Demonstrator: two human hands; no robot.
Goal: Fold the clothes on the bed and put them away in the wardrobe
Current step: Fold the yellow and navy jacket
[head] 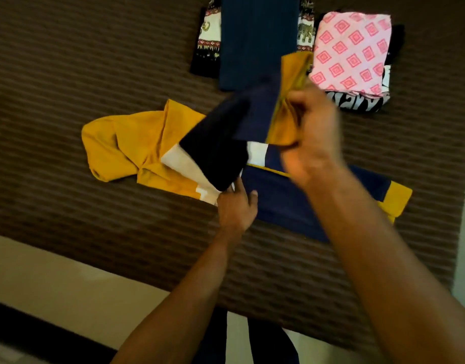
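Hoodie (147, 148) sleeve lifted by right hand (312, 135).

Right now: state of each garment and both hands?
yellow-and-navy shirt: unfolded on the bed, one sleeve lifted
right hand: gripping the lifted sleeve
left hand: resting on the shirt, fingers relaxed
pink patterned garment: folded, stacked
navy garment: folded flat
elephant-print garment: under the navy one

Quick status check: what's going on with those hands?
Right hand grips hoodie sleeve, lifted. Left hand touches hoodie on bed. Folded piles behind; nothing blocking.
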